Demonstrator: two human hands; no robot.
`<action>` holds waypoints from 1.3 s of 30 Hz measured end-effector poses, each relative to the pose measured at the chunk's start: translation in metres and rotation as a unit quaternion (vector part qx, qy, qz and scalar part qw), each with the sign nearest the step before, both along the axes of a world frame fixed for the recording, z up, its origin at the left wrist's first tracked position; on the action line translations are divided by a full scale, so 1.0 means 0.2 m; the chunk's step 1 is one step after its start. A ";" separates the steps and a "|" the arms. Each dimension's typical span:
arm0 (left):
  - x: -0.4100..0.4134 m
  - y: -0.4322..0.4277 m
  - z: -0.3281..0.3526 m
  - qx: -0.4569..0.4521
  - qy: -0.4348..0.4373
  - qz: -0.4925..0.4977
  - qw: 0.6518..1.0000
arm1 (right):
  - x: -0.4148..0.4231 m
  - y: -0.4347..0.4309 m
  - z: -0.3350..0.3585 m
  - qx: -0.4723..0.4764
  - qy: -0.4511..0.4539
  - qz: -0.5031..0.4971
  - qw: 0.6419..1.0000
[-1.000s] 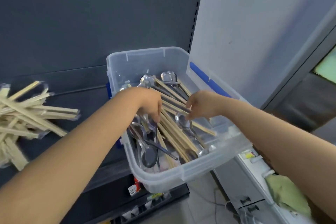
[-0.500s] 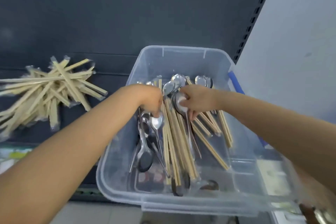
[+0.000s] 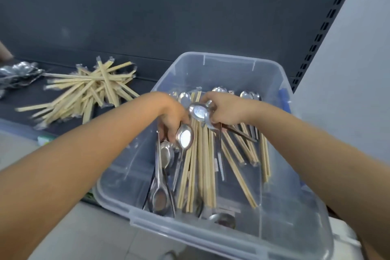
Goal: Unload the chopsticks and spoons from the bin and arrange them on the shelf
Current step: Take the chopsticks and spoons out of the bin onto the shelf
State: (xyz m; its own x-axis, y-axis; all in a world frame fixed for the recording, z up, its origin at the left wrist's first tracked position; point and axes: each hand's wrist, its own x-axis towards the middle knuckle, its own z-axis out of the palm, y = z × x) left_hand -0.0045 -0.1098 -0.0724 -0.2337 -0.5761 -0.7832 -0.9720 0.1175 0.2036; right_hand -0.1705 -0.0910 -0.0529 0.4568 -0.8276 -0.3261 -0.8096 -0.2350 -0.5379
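Spoons (image 3: 198, 112) are clasped in the right grip (image 3: 226, 112); the left grip's (image 3: 173, 121) state is unclear.

On my feed the person's left forearm (image 3: 84, 171) and right forearm (image 3: 316, 150) are both bare along the whole length I can see, smooth and uncovered right to the wrists. The left hand (image 3: 173, 120) and right hand (image 3: 226, 112) are bare too, with short, rounded fingers (image 3: 167, 132). Blur softens the knuckles, so I cannot make out the nails.
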 end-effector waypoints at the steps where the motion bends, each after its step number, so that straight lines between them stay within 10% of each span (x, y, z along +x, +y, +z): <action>1: 0.00 0.00 0.00 -0.009 0.011 0.013 1.000 | 0.00 0.00 0.00 -0.003 -0.006 -0.001 1.000; 11: -0.02 0.01 0.04 0.039 0.069 0.048 0.996 | -0.04 0.01 0.00 -0.049 0.020 -0.018 0.998; 17: -0.02 -0.02 0.05 -0.096 0.222 0.094 0.966 | -0.05 -0.03 0.01 -0.042 -0.050 -0.082 0.994; 25: 0.10 0.07 0.28 -0.266 0.530 0.348 0.726 | -0.04 -0.08 0.18 -0.172 -0.305 -0.246 0.904; 30: 0.38 0.20 0.43 -0.292 0.568 0.392 0.662 | 0.31 -0.03 0.38 -0.081 -0.459 -0.203 0.861; 39: 1.32 0.46 0.51 -0.257 0.539 0.406 0.692 | 1.40 0.02 0.39 -0.027 -0.422 -0.157 0.893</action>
State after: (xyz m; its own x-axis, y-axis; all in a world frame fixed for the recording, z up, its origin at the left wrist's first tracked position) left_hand 0.2596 -0.0181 0.0293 0.0410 -0.9980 -0.0483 -0.0765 -0.0514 0.9957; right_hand 0.1092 -0.0862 0.0259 0.2639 -0.9621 0.0690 -0.1529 -0.1124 -0.9818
